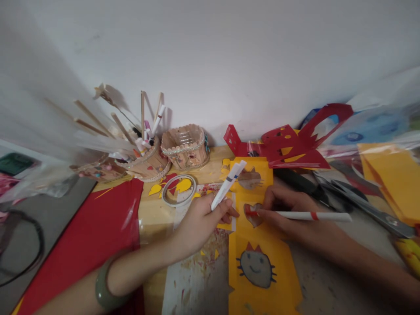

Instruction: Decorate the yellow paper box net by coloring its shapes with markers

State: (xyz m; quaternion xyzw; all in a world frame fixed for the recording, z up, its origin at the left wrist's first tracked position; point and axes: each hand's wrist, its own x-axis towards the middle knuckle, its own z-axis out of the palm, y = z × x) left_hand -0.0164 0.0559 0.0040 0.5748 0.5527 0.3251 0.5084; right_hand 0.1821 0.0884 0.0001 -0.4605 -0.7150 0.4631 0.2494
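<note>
My left hand (203,218) is closed round a white marker (229,183) that points up and away, with a grey band near its tip. My right hand (282,209) grips a second white marker with a red band (311,215), lying level; its red tip touches a heart-shaped drawing (253,214) on a long yellow paper strip (262,245). Below the heart the strip carries a grey smiling face with red spikes (256,267). Above it is another brownish drawing (249,178). A green bangle (104,288) sits on my left wrist.
A tape ring (179,190) lies left of the strip. Two craft-stick holders (185,146) with sticks and pens stand by the wall. Red paper (95,227) covers the left; red cut-outs (292,146) at the back, dark tools (328,188) and yellow sheets (390,175) lie at the right.
</note>
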